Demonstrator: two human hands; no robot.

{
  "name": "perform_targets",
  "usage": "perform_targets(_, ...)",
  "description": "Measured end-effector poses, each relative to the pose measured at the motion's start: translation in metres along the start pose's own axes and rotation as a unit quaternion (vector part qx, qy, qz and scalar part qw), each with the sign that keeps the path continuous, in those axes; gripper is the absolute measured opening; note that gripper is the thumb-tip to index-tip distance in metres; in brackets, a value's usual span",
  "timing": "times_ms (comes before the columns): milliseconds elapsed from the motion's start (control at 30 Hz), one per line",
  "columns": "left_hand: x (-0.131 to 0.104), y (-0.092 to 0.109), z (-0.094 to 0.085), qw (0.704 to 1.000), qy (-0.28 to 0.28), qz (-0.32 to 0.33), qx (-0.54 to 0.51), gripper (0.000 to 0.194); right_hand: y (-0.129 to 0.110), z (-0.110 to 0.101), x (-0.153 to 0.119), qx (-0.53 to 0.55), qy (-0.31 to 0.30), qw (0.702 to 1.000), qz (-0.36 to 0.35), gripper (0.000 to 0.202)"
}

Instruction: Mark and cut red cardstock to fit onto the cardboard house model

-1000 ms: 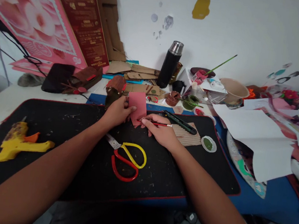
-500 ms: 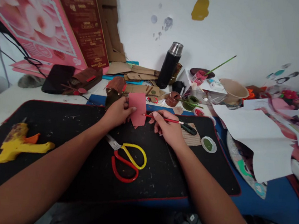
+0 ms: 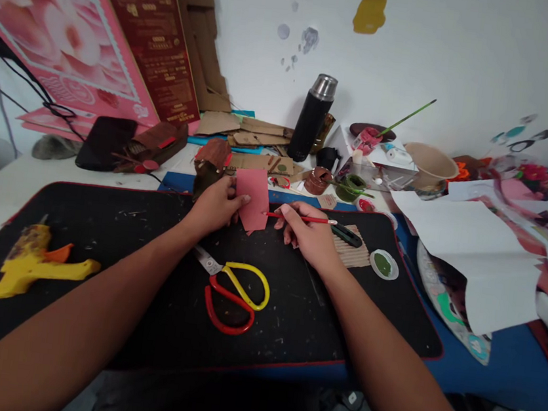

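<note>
My left hand [image 3: 216, 207] pinches the left edge of a small piece of pink paper [image 3: 254, 198], thumb on top. Between the fingers of my right hand [image 3: 307, 231] is a red pencil [image 3: 302, 218], its tip pointing left, close to the paper's right edge. Whether the tip touches the paper I cannot tell. Scissors [image 3: 229, 291] with one yellow and one red handle lie just below, on the black mat [image 3: 285, 325]. Beside my right hand, a dark utility knife [image 3: 347, 234] rests on a piece of corrugated cardboard [image 3: 353, 257].
A yellow glue gun [image 3: 42, 265] lies at the mat's left. Right of the cardboard sits a lid with green paint [image 3: 384, 264]. Paint jars [image 3: 317, 181], a black thermos [image 3: 312, 119] and cardboard scraps [image 3: 262, 135] line the back. White paper sheets [image 3: 467, 247] cover the right side.
The pencil has tilted slightly, its back end a little lower and its tip shifted a little right. My left hand and the paper stay in place.
</note>
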State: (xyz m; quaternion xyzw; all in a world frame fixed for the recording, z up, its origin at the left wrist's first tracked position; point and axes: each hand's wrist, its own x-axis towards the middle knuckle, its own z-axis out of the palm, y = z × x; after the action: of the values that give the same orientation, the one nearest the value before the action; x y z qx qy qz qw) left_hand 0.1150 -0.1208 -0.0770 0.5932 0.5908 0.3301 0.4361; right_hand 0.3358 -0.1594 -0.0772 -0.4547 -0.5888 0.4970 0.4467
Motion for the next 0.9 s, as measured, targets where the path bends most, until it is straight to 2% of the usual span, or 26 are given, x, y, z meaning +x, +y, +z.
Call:
perform_targets(467,-0.0026,0.006,0.0003,1.0,0.002,-0.006,-0.009,0.021,0.0041,0.0003,-0.0005,-0.017,-0.006,1.0,0.023,0.036)
perform_targets(900,-0.0005,0.001,0.0008,1.0,0.004,-0.001,-0.007,0.021,0.0025,0.0076,-0.0033,-0.02,-0.044,0.999,-0.015,0.037)
